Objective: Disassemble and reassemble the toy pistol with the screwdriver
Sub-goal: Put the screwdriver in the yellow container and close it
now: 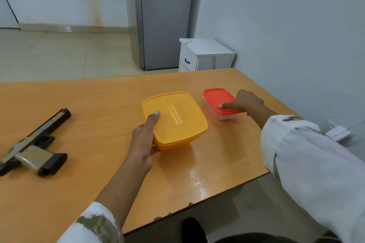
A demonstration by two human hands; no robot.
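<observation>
The toy pistol (33,144), black with worn gold sides, lies flat at the table's left edge, barrel pointing away. No screwdriver shows. My left hand (145,140) grips the near-left corner of a square yellow lidded box (175,120) in the middle of the table, thumb on the lid. My right hand (243,102) rests on a smaller clear box with a red lid (217,97), thumb pressing the lid's near edge and fingers around its right side. Both lids are on, so the boxes' contents are hidden.
The orange wooden table (88,104) ends close on the right, with its front-right corner near my knees. A white bedside cabinet (205,55) and a grey door stand beyond the far edge. A white plug adapter (338,133) sits off the table at right.
</observation>
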